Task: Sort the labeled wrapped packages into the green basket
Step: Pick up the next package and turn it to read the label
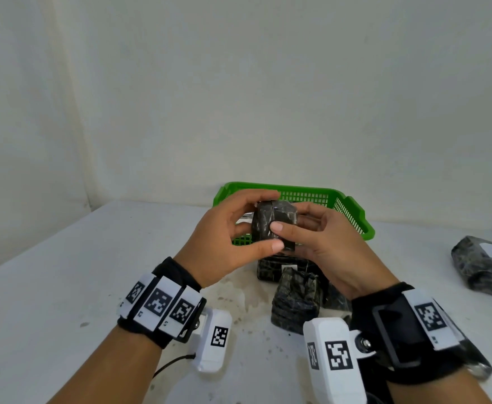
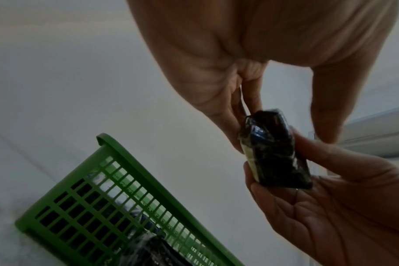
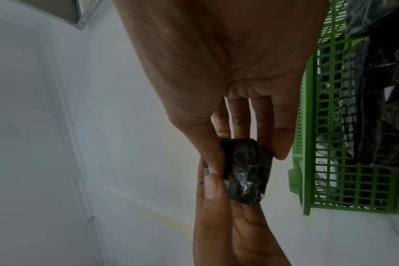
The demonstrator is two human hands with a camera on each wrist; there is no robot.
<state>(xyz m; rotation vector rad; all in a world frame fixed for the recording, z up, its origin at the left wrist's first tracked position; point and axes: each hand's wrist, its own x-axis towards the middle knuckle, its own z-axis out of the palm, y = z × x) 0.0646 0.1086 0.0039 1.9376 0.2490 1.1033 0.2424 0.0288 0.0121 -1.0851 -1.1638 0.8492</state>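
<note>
Both your left hand [image 1: 227, 237] and right hand [image 1: 323, 246] pinch one dark wrapped package [image 1: 274, 225], held up just in front of the green basket [image 1: 352, 208]. No label is visible on it. Risk: the slick wrap slips, or you bin it unchecked.

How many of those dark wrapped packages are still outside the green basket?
4 visible: one package held by both hands, two on the table in front of the basket, at and, and one far right. Another may hide behind the right wrist.

head downward, wrists close, sharing package [image 1: 274, 225]
</note>
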